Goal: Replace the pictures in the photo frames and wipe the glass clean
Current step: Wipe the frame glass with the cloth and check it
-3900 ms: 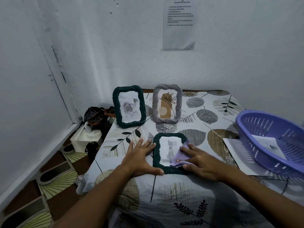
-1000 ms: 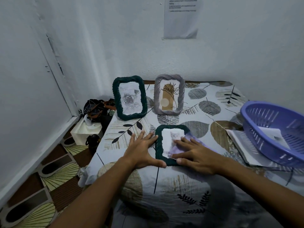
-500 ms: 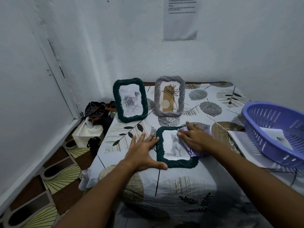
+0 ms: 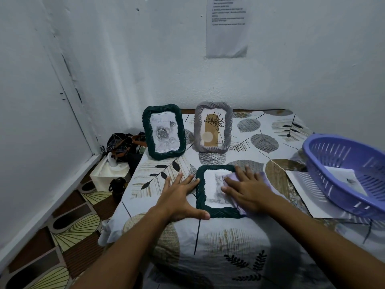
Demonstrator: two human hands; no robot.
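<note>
- Frame (image 4: 217,211) with the cat picture lies flat on the tablecloth (image 4: 229,243), near the front edge, and the wiping step is in hand.
- Right hand (image 4: 248,189) lies palm-down on a lilac cloth (image 4: 263,177), fingers straight and spread, pressing it onto the right half of the glass; nothing is gripped, just flat pressure.
- Left hand (image 4: 179,198) lies flat on the tablecloth just beside the frame's left edge, fingers fanned out, thumb stretched along the bottom corner; it braces, holding nothing.
- Both forearms reach in low from the front, wrists about level.
- Two more frames stand upright at the back: a green one (image 4: 164,131) and a grey one (image 4: 213,127), each with a picture in it.
- Next move, I'd judge: sweep the cloth across the uncovered left half, keeping the brace firm so the frame doesn't slide.
- Basket (image 4: 345,174) sits to the right, on loose paper.
</note>
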